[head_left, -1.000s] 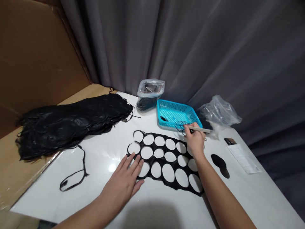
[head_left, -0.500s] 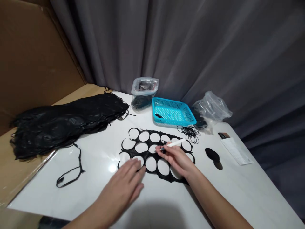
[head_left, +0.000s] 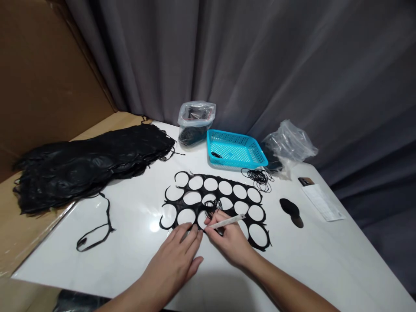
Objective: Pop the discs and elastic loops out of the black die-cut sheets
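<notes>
A black sheet with rows of round holes [head_left: 203, 194] lies flat on the white table. My left hand [head_left: 178, 251] rests palm down at its lower edge, fingers stretched out, fingertips on the sheet near the bottom row. My right hand [head_left: 231, 239] is closed around a slim white pen-like tool [head_left: 227, 221], its lower end close to the sheet's near edge beside my left fingertips. The tool's tip is too small to make out. Just above my right fingers is a small tangle of thin black rings [head_left: 212, 207]; I cannot tell whether the hand holds them too.
At the back are a blue basket [head_left: 234, 164], two clear plastic bags [head_left: 197, 113] [head_left: 294, 141] and loose black rings [head_left: 260, 177]. Black sheets [head_left: 87, 160] are piled left, near a black strip [head_left: 108, 216]. Black discs [head_left: 289, 208], a phone [head_left: 306, 182] and paper [head_left: 323, 203] lie right.
My right hand has moved down and left with the white tool, from the sheet's middle to its near edge. My left hand stays at the edge, almost in place.
</notes>
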The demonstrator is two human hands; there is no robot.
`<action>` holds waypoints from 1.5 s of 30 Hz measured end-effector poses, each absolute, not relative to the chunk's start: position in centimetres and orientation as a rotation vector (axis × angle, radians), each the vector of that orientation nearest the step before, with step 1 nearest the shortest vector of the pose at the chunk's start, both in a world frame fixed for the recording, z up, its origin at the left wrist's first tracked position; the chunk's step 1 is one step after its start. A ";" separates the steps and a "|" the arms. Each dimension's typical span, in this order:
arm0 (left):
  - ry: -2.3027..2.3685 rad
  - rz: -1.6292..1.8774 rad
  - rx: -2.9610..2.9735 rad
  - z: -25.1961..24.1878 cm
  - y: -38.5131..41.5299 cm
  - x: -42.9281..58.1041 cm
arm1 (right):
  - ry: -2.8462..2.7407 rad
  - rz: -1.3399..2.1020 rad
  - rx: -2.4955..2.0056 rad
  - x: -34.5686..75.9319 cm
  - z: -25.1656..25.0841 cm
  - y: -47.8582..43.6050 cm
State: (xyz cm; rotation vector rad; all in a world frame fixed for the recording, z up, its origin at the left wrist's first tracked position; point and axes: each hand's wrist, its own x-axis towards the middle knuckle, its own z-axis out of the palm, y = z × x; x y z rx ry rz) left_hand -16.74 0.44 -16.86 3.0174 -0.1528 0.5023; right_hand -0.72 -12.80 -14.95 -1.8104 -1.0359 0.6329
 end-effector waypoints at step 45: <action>0.009 0.546 3.015 -16.6 2.4 -20.5 | -1.099 0.695 -1.754 -3.5 -14.5 -9.8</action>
